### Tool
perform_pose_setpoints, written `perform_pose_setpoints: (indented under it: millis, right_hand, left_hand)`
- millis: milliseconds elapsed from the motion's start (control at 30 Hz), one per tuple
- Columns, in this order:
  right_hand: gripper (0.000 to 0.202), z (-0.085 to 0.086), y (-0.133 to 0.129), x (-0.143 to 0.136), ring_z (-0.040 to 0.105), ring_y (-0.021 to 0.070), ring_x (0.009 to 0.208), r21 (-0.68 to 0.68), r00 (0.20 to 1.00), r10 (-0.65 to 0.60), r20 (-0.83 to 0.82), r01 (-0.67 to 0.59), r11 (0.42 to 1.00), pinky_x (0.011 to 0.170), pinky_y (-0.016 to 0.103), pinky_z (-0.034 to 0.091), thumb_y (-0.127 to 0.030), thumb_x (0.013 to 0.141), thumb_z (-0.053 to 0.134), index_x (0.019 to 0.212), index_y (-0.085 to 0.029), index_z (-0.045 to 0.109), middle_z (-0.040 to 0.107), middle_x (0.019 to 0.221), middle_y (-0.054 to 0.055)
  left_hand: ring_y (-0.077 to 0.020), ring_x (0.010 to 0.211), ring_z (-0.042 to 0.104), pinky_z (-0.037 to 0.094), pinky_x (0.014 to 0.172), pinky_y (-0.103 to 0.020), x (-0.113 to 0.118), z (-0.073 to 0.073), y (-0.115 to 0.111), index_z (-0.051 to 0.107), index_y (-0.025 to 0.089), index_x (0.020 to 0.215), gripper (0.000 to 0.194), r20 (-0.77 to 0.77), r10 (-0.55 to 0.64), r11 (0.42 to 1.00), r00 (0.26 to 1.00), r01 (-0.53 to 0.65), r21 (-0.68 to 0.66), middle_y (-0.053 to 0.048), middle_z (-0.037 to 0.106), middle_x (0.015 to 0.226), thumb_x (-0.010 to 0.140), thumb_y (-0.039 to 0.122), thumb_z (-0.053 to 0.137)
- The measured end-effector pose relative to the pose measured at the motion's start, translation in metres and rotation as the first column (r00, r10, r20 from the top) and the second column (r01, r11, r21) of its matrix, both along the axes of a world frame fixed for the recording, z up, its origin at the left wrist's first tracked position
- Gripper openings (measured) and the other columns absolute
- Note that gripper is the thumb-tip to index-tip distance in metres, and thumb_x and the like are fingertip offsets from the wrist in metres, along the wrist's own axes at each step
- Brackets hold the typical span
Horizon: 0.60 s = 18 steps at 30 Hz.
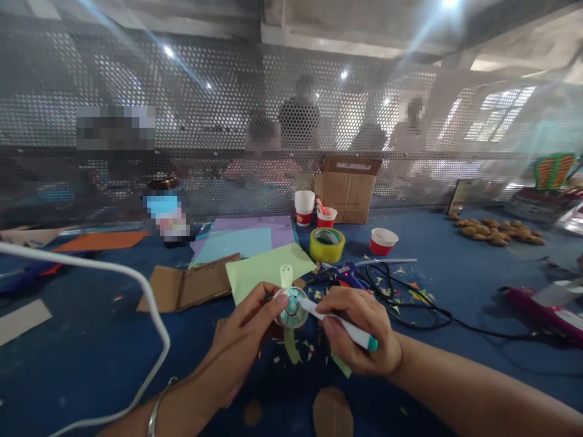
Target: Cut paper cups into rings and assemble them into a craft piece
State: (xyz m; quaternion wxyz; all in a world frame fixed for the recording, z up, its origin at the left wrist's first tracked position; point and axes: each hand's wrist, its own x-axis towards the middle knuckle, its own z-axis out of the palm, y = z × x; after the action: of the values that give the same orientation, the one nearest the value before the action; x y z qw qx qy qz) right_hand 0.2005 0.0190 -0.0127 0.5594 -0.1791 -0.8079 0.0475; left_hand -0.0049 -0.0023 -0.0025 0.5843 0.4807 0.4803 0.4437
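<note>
In the head view my left hand (255, 334) pinches a small round cup-like piece (291, 317) by its rim, with teal markings on its pale face. A light green paper head with a drawn face (286, 275) sticks out at its top, and a green paper strip (291, 347) hangs below it. My right hand (359, 328) is closed around a white marker with a teal end (350, 331). The marker's tip touches or nearly touches the round piece's face; the exact contact is too small to tell.
Behind the hands lie green paper (259, 267), folded cardboard (200, 284), yellow tape (327, 244) and a blue glue gun (344, 274) with a black cable. Red-and-white cups (383, 241) and a cardboard box (348, 193) stand farther back. A white cable (157, 321) curves at left. People sit behind a perforated screen.
</note>
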Motion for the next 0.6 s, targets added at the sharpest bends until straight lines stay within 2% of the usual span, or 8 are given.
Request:
perform_pose_setpoints:
  millis: [133, 367, 600]
  right_hand:
    - [0.023, 0.0009, -0.0002, 0.0002, 0.067, 0.0124, 0.059, -0.012, 1.0, -0.025, -0.01, 0.025, 1.0, 0.059, 0.022, 0.054, -0.006, 0.085, 0.057, 0.102, -0.019, 0.063, 0.072, 0.077, 0.002]
    - [0.022, -0.0025, 0.0006, -0.001, 0.067, 0.0131, 0.061, -0.008, 0.998, -0.06, -0.015, 0.06, 0.998, 0.06, 0.023, 0.054, -0.005, 0.087, 0.057, 0.102, -0.019, 0.064, 0.072, 0.077, 0.001]
    - [0.025, -0.0036, -0.0003, -0.0005, 0.069, 0.015, 0.063, -0.026, 0.994, -0.105, -0.011, 0.105, 0.994, 0.06, 0.025, 0.054, -0.004, 0.088, 0.056, 0.105, -0.022, 0.063, 0.071, 0.076, 0.0]
  left_hand:
    - [-0.0177, 0.079, 0.062, 0.044, 0.063, -0.025, -0.0027, -0.0038, 0.0012, 0.071, 0.024, 0.109, 0.044, 0.093, -0.01, 0.989, 0.996, 0.023, -0.146, -0.001, 0.07, 0.088, 0.084, 0.06, 0.079]
    - [-0.0165, 0.079, 0.061, 0.048, 0.068, -0.026, -0.0041, -0.0082, 0.0013, 0.067, 0.022, 0.107, 0.044, 0.174, -0.065, 0.987, 0.983, 0.089, -0.133, -0.001, 0.068, 0.089, 0.087, 0.06, 0.078]
    - [-0.0173, 0.08, 0.061, 0.047, 0.068, -0.026, -0.007, -0.0083, 0.0013, 0.066, 0.024, 0.107, 0.037, 0.136, -0.096, 0.989, 0.986, 0.111, -0.101, -0.001, 0.067, 0.087, 0.092, 0.057, 0.074]
